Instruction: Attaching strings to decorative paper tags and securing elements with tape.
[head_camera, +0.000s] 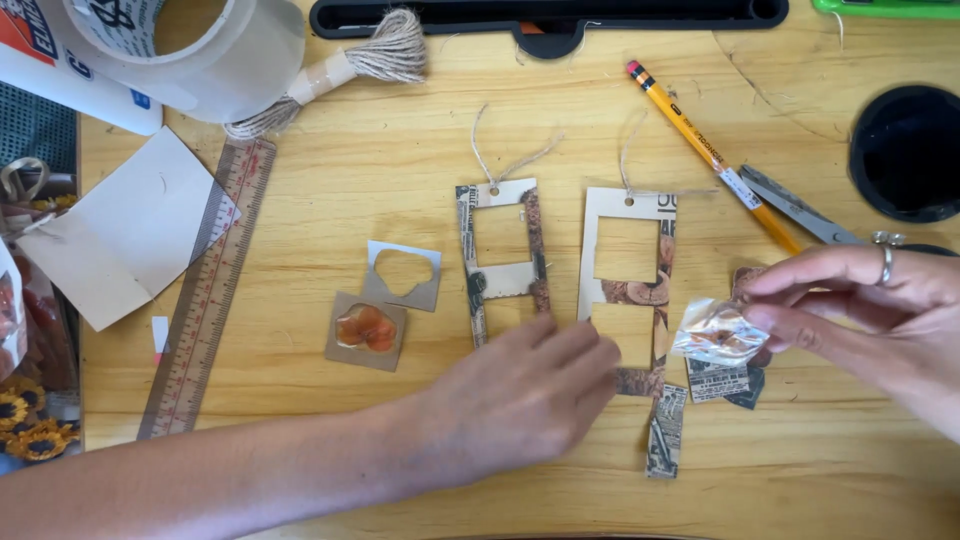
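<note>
My left hand (520, 395) lies palm down on the wooden table (400, 140), its fingertips touching the lower edge of a card frame (625, 205) with two square windows and a twine loop. A second, narrower card frame (502, 280) covered in printed paper lies just left of it. My right hand (860, 310), with a ring on one finger, pinches a small crumpled clear plastic packet (715, 335) with brownish bits inside, held just above scraps of printed paper (720, 382).
A small card with an orange pressed flower (366, 330) and a cut-out card (402, 275) lie left of the frames. A ruler (205, 295), tape roll (215, 60), twine spool (345, 65), pencil (700, 145), scissors (795, 210) and black cup (908, 150) surround them.
</note>
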